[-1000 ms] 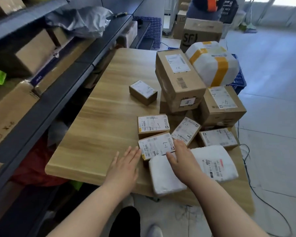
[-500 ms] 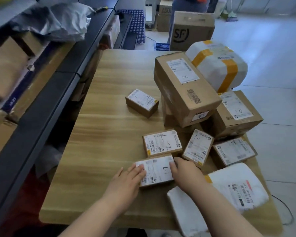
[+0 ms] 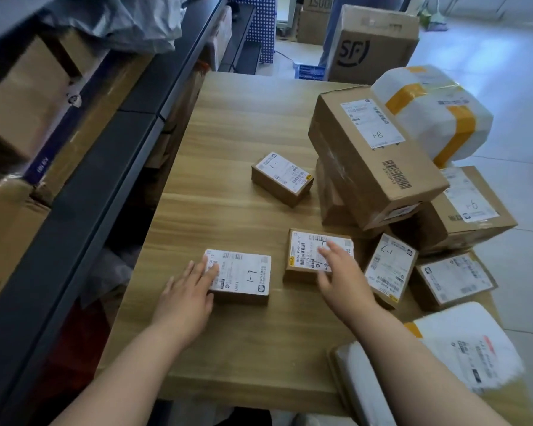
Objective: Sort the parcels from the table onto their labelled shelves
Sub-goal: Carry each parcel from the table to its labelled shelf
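Observation:
On the wooden table lie several small brown parcels with white labels. My left hand rests with straight fingers on the left edge of the nearest small parcel marked 1-7. My right hand lies flat over a second small parcel just to the right. A third small parcel sits alone farther back. Two more small labelled parcels lean at the right. Dark metal shelves run along the left.
A big box marked 9-1 is stacked on other boxes at the right, with a white bundle taped in yellow behind. A white soft mailer lies at the near right. An SF carton stands beyond the table.
The 1-7 parcel has slid left, away from the cluster, with my left hand on it. My right hand has left it and moved onto the parcel behind.

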`<action>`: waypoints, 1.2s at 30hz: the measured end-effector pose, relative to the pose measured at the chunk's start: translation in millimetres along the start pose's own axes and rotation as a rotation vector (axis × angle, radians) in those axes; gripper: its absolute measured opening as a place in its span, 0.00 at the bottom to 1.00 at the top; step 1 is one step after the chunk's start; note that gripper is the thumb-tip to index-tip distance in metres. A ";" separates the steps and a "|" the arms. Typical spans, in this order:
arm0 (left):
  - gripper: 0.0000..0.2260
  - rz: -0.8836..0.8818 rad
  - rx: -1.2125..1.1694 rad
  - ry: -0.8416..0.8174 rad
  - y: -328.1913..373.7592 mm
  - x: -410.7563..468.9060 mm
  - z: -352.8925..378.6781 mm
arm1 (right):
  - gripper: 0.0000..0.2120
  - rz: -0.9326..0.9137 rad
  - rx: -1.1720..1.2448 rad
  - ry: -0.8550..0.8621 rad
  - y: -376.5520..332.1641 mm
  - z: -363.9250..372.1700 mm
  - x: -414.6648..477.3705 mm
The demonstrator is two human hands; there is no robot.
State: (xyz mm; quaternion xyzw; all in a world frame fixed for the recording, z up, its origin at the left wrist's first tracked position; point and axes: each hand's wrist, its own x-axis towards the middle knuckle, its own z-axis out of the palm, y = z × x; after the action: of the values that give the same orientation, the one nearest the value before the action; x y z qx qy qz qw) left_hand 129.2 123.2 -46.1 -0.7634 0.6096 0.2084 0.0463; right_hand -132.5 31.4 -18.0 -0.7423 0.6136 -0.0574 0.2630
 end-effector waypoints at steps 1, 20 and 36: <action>0.26 -0.004 -0.002 -0.002 0.8 3.6 -0.9 | 0.27 0.056 -0.070 -0.010 6.0 -1.0 6.1; 0.23 -0.102 -0.330 0.054 -5.7 42.3 -29.4 | 0.39 0.022 -0.416 -0.114 14.1 11.4 7.3; 0.32 0.214 -0.590 -0.164 28.3 59.4 -25.0 | 0.23 -0.014 0.224 -0.297 -0.4 6.8 19.4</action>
State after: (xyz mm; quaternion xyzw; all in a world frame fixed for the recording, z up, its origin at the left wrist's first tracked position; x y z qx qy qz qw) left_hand 118.9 53.8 -40.4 -0.6562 0.5939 0.4406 -0.1503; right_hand -124.7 15.4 -28.2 -0.7128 0.5527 -0.0167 0.4314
